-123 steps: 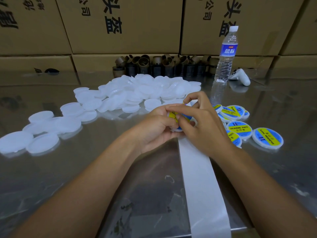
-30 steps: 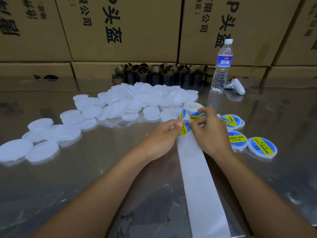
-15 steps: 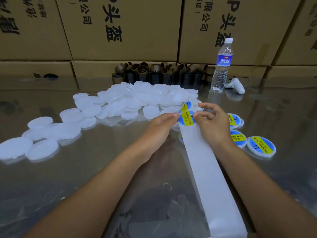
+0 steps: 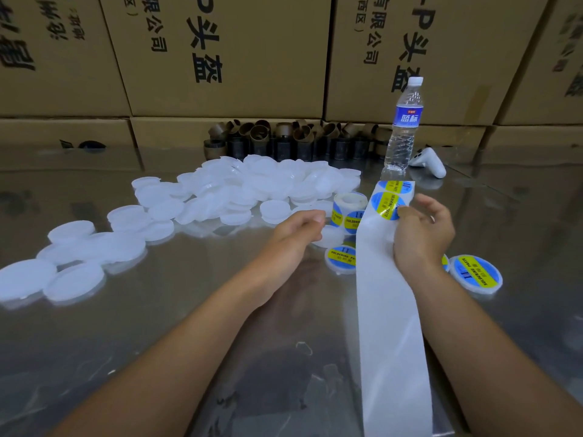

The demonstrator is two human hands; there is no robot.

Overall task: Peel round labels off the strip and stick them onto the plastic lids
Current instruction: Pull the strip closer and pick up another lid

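White paper strip (image 4: 388,310) is rising from the tabletop's (image 4: 189,310) near edge into the right hand (image 4: 422,238), whose grip is pinching it beside a round blue-and-yellow label (image 4: 386,205). Left hand (image 4: 299,228) is hanging loosely curled, its grip empty. White round plastic lids (image 4: 252,187) are lying near the far edge.

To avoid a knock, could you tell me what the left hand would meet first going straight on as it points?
Probably the label roll, standing just beyond the fingertips of the left hand; the strip held by the right hand lies further along. Depth is unclear from this view.
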